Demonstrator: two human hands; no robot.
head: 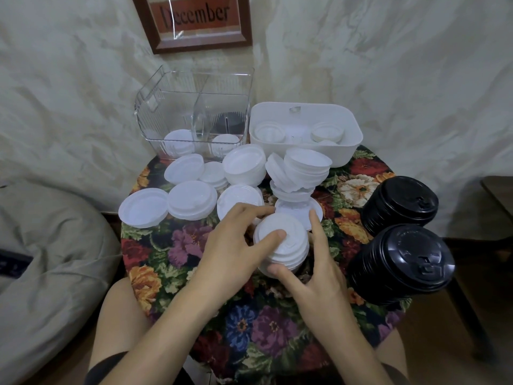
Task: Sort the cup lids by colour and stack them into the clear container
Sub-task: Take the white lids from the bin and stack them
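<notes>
Framed December sign (194,16), floral tablecloth (180,247)

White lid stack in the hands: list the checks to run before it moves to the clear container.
1. Grip: left hand and right hand both hold the white lid stack: ok.
2. Colour: only white shows in it: ok.
3. Path to the clear container: a leaning pile and loose white lids stand between: not ok.
4. Left compartment: white lids low down, room above: ok.
5. Right compartment: dark shape behind a white lid, mixed or not: cannot tell.
</notes>
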